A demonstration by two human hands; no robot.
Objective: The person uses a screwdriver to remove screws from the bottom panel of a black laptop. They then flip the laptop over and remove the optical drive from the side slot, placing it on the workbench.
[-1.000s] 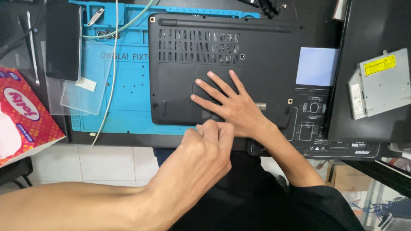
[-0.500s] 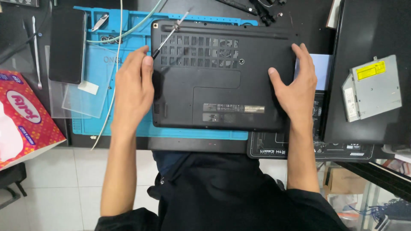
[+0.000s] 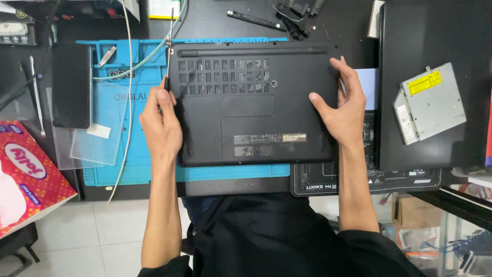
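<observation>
A black laptop point(image 3: 251, 102) lies bottom side up on a blue work mat point(image 3: 133, 154). My left hand point(image 3: 161, 123) rests against the laptop's left edge and holds a thin screwdriver point(image 3: 169, 46), whose shaft points away from me along that edge. My right hand point(image 3: 341, 110) grips the laptop's right edge, thumb on the bottom cover and fingers around the side.
A black phone point(image 3: 72, 84), a clear plastic sheet point(image 3: 97, 136) and tweezers point(image 3: 36, 97) lie to the left. A white cable point(image 3: 125, 102) crosses the mat. A red tissue box point(image 3: 25, 174) sits at the near left. A silver optical drive point(image 3: 430, 105) rests on a black panel point(image 3: 435, 41) to the right.
Both hands left the laptop's near middle and went to its left and right edges. The screwdriver in my left hand turned from slanted to pointing straight away.
</observation>
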